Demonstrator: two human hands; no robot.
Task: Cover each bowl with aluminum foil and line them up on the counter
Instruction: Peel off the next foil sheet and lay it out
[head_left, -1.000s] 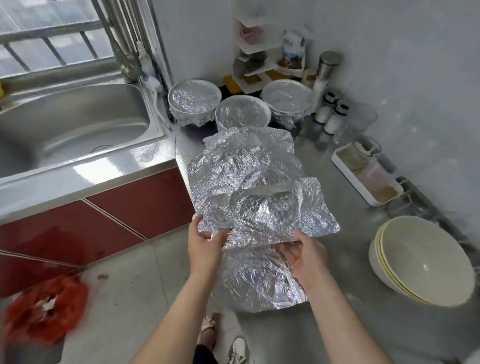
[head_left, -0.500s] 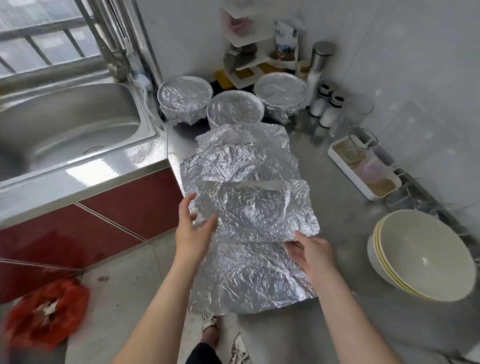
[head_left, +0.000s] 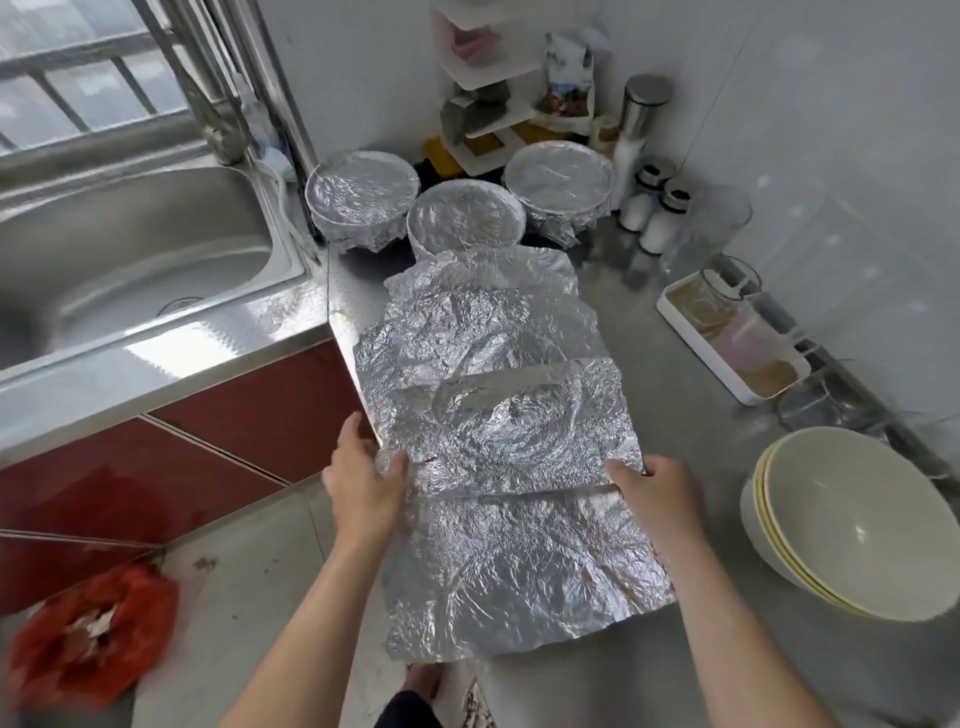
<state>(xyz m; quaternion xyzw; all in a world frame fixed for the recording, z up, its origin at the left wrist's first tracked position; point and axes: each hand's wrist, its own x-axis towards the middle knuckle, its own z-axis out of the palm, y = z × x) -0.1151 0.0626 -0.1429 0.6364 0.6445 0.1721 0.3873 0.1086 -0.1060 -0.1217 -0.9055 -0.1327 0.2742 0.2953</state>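
Whereas a second ago the top sheet (head_left: 498, 426) bulged up between hands held close together, it now lies nearly flat on the foil pile (head_left: 519, 571), with its near edge drawn out straight. The left hand (head_left: 363, 478) has slid out to the sheet's near left corner and pinches it, thumb on top. The right hand (head_left: 657, 493) has moved to the near right corner and grips it with curled fingers. I judge that one sheet has been freed from the pile and spread, ready for the next bowl, but no bowl stands under it yet.

Three covered bowls (head_left: 465, 218) sit close together at the far edge of the surface (head_left: 675, 426), in a loose cluster, not a straight line. The bare bowls (head_left: 852, 525), nested in a stack, wait at the right edge, well apart from the held sheet. So part of the covering is done, and the stack and the lining-up remain.

The pile runs along the left edge of the steel surface, and its near end overhangs the edge. A white tray (head_left: 727, 343) with a glass jar on it lies along the right edge, shakers (head_left: 649, 208) and a small rack (head_left: 483, 104) fill the far corner, and a sink (head_left: 130, 249) lies to the left under a barred window. Red cabinet doors (head_left: 234, 415) show below it, and a red bag (head_left: 88, 629) lies on the floor.
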